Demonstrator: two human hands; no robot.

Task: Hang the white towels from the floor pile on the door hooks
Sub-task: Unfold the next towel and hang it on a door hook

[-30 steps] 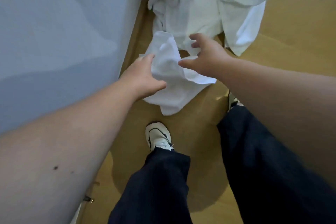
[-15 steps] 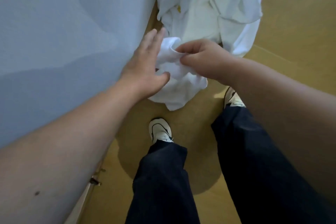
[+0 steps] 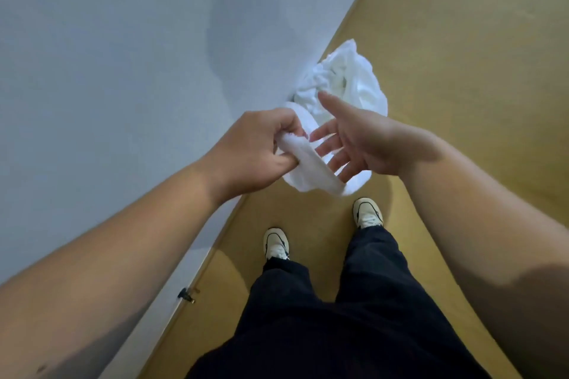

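Above the pile (image 3: 348, 83), left hand (image 3: 255, 148) grips towel (image 3: 311, 169) bunched for hanging; right hand (image 3: 357, 138) fingers spread, supporting it.

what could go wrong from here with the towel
1. Only the left hand grips the towel; the right hand is open with fingers spread beside it, so the bunched cloth may slip free.
2. The towel's low end hangs just above the shoes, so it might get stepped on.
3. No hooks are in view yet.
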